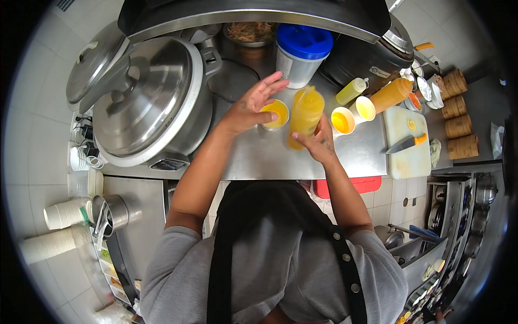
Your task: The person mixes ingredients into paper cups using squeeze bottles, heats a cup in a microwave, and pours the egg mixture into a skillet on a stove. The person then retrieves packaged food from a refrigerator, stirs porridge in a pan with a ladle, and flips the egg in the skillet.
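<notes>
My right hand (317, 139) is wrapped round the lower part of a squeeze bottle (307, 110) filled with yellow liquid, which stands nearly upright above the steel counter (253, 162). Just left of the bottle is a paper cup (277, 126) with yellow liquid in it. My left hand (252, 105) is open beside this cup, fingers stretched toward the far side and the thumb overlapping the cup's rim. To the right of the bottle, two more cups of yellow contents, a near one (342, 121) and a farther one (363, 109), stand close together.
A large lidded steel cooker (145, 102) fills the left side. Behind the cups stand a blue-lidded tub (304, 54), a small squeeze bottle (350, 92) and an orange one (392, 94). On the right, a knife (406, 143) lies on a cutting board (406, 166). A metal hood edge (253, 19) overhangs the back.
</notes>
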### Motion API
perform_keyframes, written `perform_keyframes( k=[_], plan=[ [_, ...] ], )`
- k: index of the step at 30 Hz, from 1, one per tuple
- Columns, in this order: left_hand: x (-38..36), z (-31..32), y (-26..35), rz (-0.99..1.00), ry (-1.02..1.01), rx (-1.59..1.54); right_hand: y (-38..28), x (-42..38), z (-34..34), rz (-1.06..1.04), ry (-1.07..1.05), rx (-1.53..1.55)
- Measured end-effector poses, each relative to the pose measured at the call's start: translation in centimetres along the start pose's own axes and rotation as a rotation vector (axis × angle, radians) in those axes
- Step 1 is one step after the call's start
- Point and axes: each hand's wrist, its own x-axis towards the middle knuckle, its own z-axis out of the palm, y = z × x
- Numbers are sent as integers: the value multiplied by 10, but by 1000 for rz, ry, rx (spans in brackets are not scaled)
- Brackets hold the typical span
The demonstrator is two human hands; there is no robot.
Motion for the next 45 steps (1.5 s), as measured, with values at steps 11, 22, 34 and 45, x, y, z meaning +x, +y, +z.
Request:
perform_keyframes(
  k=[11,22,34,45],
  plan=[
    [4,45,-19,-20,163,345,14,-15,9,-10,-21,-18],
    [38,51,-19,-39,158,849,41,9,-16,-108,185,-225],
    [81,96,-59,100,744,1159,68,34,-31,-101,400,-238],
    [65,77,-49,-113,337,-503,53,12,-71,-158,282,-375]
  ],
)
